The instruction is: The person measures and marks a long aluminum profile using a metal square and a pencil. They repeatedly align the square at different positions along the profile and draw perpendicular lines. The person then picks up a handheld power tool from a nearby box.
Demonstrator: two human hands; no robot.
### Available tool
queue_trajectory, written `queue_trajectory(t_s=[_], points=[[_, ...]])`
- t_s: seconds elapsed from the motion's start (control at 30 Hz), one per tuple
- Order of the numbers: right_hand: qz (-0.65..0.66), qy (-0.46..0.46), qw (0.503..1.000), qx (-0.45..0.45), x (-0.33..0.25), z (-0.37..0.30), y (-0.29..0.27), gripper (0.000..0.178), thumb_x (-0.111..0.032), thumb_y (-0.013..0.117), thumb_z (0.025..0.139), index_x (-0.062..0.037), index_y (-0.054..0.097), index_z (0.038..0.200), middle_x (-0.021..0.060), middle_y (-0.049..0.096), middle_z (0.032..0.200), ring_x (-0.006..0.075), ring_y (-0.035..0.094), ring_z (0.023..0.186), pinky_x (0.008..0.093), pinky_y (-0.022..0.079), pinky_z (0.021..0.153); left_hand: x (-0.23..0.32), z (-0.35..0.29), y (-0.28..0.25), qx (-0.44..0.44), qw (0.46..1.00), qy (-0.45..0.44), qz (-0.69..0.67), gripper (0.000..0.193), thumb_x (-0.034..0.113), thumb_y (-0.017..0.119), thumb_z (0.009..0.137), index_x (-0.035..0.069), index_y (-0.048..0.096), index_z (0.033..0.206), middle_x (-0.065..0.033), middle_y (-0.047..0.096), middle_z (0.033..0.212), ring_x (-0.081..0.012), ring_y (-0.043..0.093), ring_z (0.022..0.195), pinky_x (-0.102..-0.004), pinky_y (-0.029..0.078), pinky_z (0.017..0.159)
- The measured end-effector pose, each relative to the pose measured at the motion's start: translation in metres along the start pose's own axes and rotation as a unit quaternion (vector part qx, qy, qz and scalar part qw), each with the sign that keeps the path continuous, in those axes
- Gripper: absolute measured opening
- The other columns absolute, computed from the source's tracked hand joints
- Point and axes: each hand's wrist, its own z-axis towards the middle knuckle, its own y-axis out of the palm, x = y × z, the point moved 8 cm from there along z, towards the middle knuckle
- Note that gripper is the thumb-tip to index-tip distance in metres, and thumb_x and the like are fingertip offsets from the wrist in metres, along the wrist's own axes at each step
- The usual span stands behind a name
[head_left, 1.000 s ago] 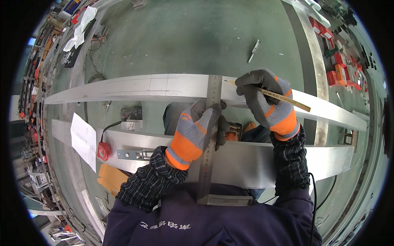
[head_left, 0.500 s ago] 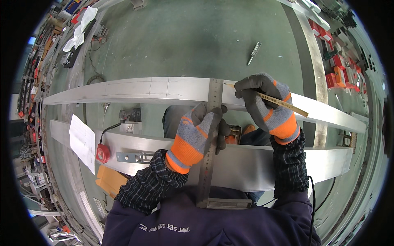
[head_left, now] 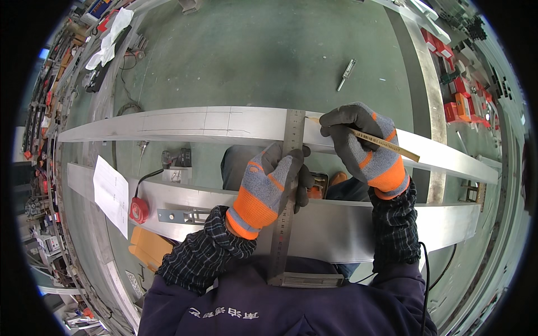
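Observation:
My gloved left hand (head_left: 274, 173) grips the steel blade of a try square (head_left: 294, 131), thumb on top and fingers wrapped around its edge. The blade lies across the far aluminium profile (head_left: 246, 120), and its thick stock rests close to my chest. In my gloved right hand (head_left: 361, 143) is a flat yellow pencil (head_left: 386, 144); its tip meets the profile's face just right of the blade. Thin lines are drawn on the left part of that profile. Nearer to me lies a second aluminium profile (head_left: 330, 227).
On the near profile's left lie a red tape measure (head_left: 139, 209), a slotted metal plate (head_left: 182, 216) and a paper sheet (head_left: 110, 193). Beyond are a cordless drill (head_left: 176, 158) and an open cardboard box (head_left: 150, 248). A screwdriver-like tool (head_left: 347, 74) lies on the far green surface.

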Motion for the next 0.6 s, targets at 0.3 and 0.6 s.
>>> queue_trajectory(t_s=[0.3, 0.6], points=[[0.003, 0.009, 1.000, 0.004, -0.0005, 0.0005, 0.0000, 0.018, -0.002, 0.061, 0.093, -0.0001, 0.072, 0.107, 0.0110, 0.073, 0.094, 0.0185, 0.075, 0.085, 0.0312, 0.061, 0.075, -0.0005, 0.0002, -0.0001, -0.002, 1.000, -0.002, -0.004, 0.035, 0.030, 0.063, 0.107, 0.000, 0.064, 0.125, -0.0061, 0.068, 0.076, -0.0150, 0.061, 0.050, -0.0294, 0.046, 0.041], [0.001, 0.004, 1.000, 0.005, -0.0016, 0.0009, -0.0024, 0.017, -0.002, 0.060, 0.094, -0.0001, 0.071, 0.107, 0.0106, 0.073, 0.094, 0.0180, 0.075, 0.086, 0.0308, 0.060, 0.074, 0.0014, 0.0005, 0.0005, 0.010, 1.000, -0.002, -0.001, 0.035, 0.030, 0.063, 0.107, -0.001, 0.065, 0.122, -0.0063, 0.068, 0.076, -0.0144, 0.060, 0.050, -0.0290, 0.046, 0.042]])
